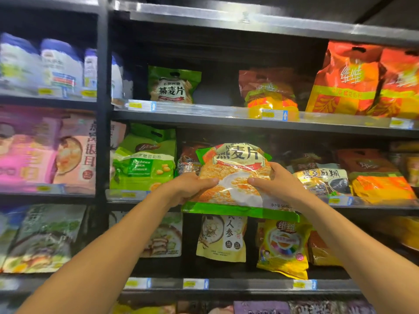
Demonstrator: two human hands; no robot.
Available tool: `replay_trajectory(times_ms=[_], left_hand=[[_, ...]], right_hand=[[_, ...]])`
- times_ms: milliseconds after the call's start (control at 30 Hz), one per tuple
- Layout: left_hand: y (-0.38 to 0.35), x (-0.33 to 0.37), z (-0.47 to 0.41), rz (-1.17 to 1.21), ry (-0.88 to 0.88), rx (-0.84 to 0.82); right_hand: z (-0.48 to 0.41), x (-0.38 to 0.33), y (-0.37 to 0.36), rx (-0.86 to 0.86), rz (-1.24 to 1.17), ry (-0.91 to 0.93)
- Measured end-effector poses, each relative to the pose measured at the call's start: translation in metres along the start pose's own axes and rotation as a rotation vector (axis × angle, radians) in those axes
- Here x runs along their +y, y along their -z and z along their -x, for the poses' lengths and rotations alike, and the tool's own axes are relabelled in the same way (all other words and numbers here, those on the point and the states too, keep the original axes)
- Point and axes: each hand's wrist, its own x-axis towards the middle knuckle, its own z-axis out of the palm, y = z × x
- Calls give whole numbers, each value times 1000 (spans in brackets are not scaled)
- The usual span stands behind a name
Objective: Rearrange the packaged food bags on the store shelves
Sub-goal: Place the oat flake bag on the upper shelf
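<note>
Green oatmeal bag (235,177) between your hands, your left hand (188,186) gripping its left side, your right hand (276,184) gripping its right, before the middle shelf (249,121).

An oatmeal bag (235,177) is held in front of the middle shelf (226,120), the left hand (192,186) on its left side and the right hand (276,184) on its right. Just left of it, on the shelf below the middle shelf's board, stands a soybean powder bag (142,164); to its right lies a sesame paste bag (322,180). On the shelf above, a second oatmeal bag (173,86) stands left, with soy milk powder bags (362,80) far right. Below the held bag, a ginseng bag (223,237) stands beside a cereal bag (284,247) on its right.
</note>
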Motion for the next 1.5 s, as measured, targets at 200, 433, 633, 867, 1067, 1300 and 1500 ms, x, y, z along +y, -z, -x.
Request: replay_trajectory(times_ms=[200, 433, 633, 867, 1067, 1300, 1500], left_hand=[[46, -27, 59, -47, -47, 86], [96, -46, 110, 48, -148, 180], [133, -52, 136, 183, -234, 248], [178, -27, 138, 143, -271, 348], [221, 14, 110, 89, -328, 380], [271, 58, 48, -1, -270, 400], [304, 88, -14, 4, -305, 462]], right_hand=[[25, -46, -46, 31, -14, 45], [40, -102, -87, 72, -19, 138], [37, -143, -106, 99, -41, 237], [2, -191, -104, 101, -70, 335], [-54, -221, -93, 128, -82, 401], [-132, -247, -83, 153, -57, 397], [-198, -264, -73, 147, -69, 415]])
